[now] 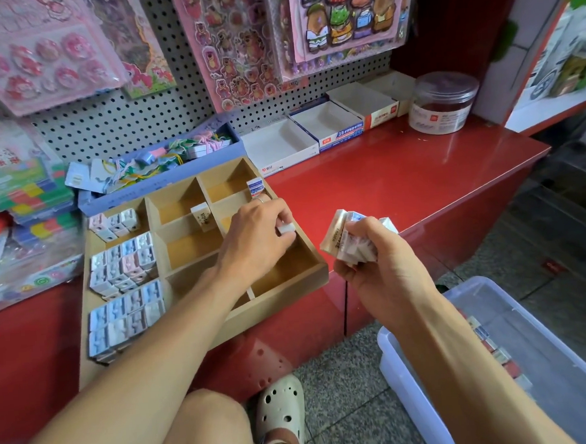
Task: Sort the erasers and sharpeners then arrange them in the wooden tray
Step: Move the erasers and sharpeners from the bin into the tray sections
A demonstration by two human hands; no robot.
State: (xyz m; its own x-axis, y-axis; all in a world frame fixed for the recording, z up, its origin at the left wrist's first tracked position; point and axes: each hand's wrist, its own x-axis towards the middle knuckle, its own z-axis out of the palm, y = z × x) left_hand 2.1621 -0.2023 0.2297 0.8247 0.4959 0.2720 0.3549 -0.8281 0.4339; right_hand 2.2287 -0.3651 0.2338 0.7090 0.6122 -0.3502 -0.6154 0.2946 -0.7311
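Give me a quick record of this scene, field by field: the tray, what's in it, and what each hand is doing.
tray: wooden tray with dividers, on the red counter
left column: packed with sharpeners
middle compartments: one eraser standing, otherwise mostly bare
far right compartment: one eraser leaning on the wall
left hand: over the tray, pinching a small white eraser
right hand: gripping a bunch of erasers, beside the tray
supply: clear plastic bin on the floor

The tray [289,292] lies under the left hand [255,239]; sharpeners [122,263] fill compartments left of it, two erasers [202,216] stand beyond it, boxes [317,131] farther back, and the bin [415,386] sits below the right hand [380,271].
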